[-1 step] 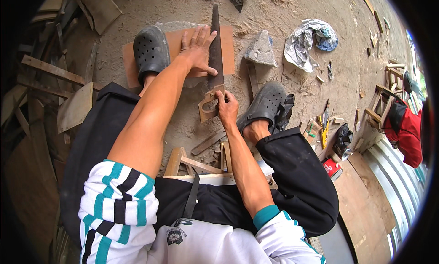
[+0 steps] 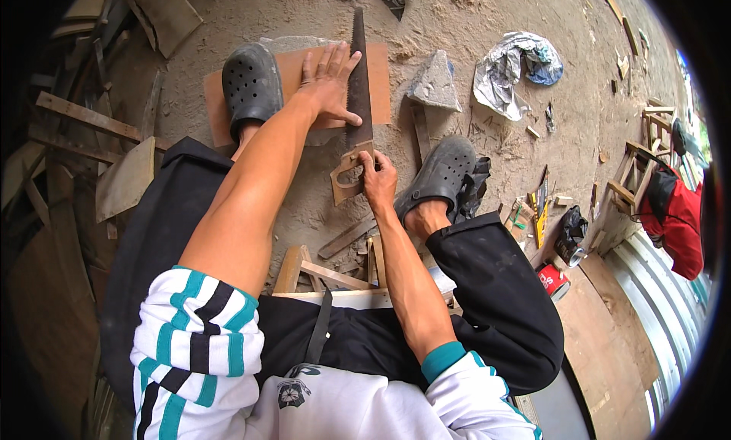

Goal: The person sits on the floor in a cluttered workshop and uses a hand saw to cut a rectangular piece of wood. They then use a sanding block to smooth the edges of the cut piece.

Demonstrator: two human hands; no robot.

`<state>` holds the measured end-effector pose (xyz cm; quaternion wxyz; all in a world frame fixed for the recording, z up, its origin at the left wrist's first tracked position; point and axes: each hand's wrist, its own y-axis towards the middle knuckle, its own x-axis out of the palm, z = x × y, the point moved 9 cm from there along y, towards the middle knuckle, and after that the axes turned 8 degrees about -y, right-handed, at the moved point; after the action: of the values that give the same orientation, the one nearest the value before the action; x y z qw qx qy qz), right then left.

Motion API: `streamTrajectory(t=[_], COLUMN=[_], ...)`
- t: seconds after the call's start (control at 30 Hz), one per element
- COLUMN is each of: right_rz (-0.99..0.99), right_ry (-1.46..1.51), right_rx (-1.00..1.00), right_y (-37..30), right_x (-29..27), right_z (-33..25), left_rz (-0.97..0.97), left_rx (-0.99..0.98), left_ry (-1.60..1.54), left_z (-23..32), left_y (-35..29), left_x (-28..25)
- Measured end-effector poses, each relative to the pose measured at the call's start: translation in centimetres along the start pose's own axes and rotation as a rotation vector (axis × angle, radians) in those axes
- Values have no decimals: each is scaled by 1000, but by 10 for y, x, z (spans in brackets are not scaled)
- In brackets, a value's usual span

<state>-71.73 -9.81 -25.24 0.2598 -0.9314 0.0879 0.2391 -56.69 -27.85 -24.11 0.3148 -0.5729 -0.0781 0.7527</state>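
A hand saw (image 2: pixel 359 89) lies over a thin brown board (image 2: pixel 380 86), its dark blade pointing away from me and its wooden handle nearest me. My right hand (image 2: pixel 379 182) is closed on that handle, fingers and thumb pinching its upper part. Flat on the board, my left hand (image 2: pixel 327 89) is spread open, with thumb and forefinger at the blade's left side. A dark clog (image 2: pixel 253 78) on my left foot presses on the board's left part. Under the board, a pale slab (image 2: pixel 293 41) shows at the far edge.
To the right sit a concrete chunk (image 2: pixel 435 83) and a crumpled sack (image 2: pixel 506 74). My right clog (image 2: pixel 442 177) rests on sandy ground. Scrap wood (image 2: pixel 91 120) is piled left. A wooden frame (image 2: pixel 335 276) lies close to me; a red can (image 2: pixel 553 281) is at lower right.
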Motion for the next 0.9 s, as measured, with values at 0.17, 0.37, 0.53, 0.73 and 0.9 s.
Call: streamTrajectory(t=[0.17, 0.37, 0.53, 0.73, 0.9], right_rz=[-22, -3, -8, -14, 23], right_ry=[19, -10, -42, -52, -37], right_rx=[31, 20, 10, 11, -42], right_y=[0, -1, -1, -1, -1], right_x=[1, -1, -2, 1, 2], right_z=[-1, -3, -6, -3, 4], left_rz=[11, 5, 44, 46, -4], left_rx=[2, -5, 51, 44, 6], left_ry=[6, 6, -7, -12, 29], left_z=[0, 0, 1, -1, 6], left_y=[0, 0, 0, -2, -2], left_x=[0, 0, -1, -1, -3])
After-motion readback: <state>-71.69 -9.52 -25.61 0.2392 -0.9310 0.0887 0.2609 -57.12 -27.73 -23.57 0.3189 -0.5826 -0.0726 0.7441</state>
